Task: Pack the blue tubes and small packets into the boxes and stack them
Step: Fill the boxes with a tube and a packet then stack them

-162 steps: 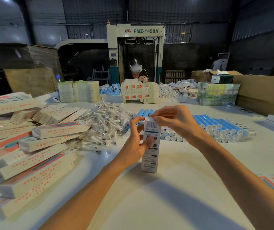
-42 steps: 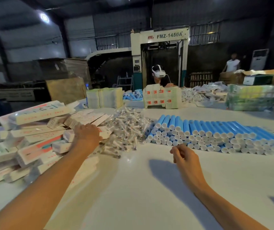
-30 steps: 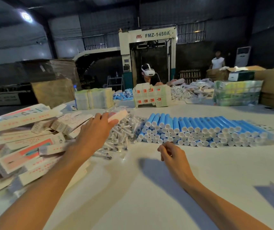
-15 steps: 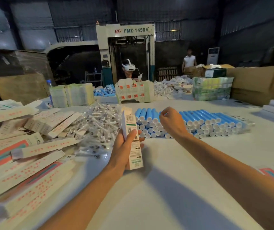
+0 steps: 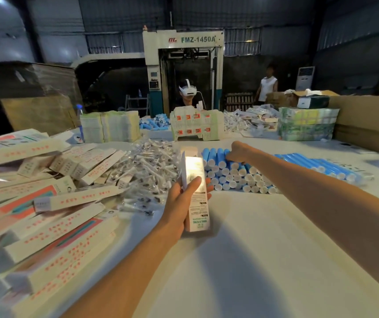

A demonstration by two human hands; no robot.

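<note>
Reaching farther onto tubes [image 5: 232,177], seemingly; right hand [image 5: 238,152]

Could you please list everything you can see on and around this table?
table: one, white, under everything.
boxes: many, white with red print, piled at left.
packets: many, clear, heaped left of the tubes.
tubes: many, blue with white caps, stacked mid-table.
held box: one, white, upright in the left hand.
flat cartons: one stack, pale, far left.
bundles: a few, green, far right.
cardboard cartons: several, brown, far right.
machine: one, white, behind the table.
headset wearer: one, across the table.
bystander: one, white top, beside the machine.
left hand: grips the held box.
right hand: curled on the top tubes.
</note>
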